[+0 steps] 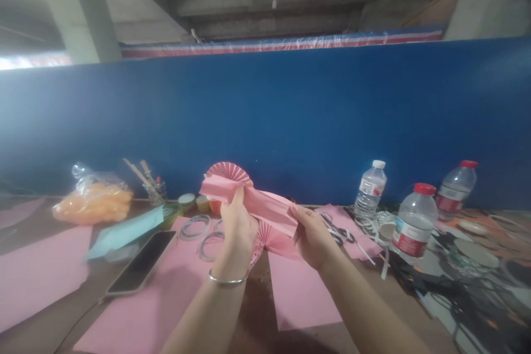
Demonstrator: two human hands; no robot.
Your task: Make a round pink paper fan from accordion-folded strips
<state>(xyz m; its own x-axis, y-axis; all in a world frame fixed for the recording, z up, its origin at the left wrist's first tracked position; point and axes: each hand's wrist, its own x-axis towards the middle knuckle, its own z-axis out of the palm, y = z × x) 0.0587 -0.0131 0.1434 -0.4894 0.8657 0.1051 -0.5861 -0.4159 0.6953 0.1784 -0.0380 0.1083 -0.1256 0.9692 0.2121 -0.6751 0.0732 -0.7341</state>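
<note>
A folded strip of pink paper [269,207] is stretched between my two hands above the table. My left hand [238,218] wears a silver bangle on its wrist and grips the strip near its left part, thumb on top. At the right end, the fingers of my right hand [314,235] pinch the strip's edge. Behind the strip stands a pleated pink paper fan [227,171], partly hidden. More fan-like pink pleats [264,235] show just below the strip. Flat pink paper [305,293] lies on the table beneath my hands.
Rolls of tape [196,227] and a phone [142,263] lie to the left, near a bag of orange material [93,202]. Scissors [342,234] sit to the right, before a white-capped bottle [370,191] and a red-capped bottle [416,221]. A blue partition [265,116] stands behind.
</note>
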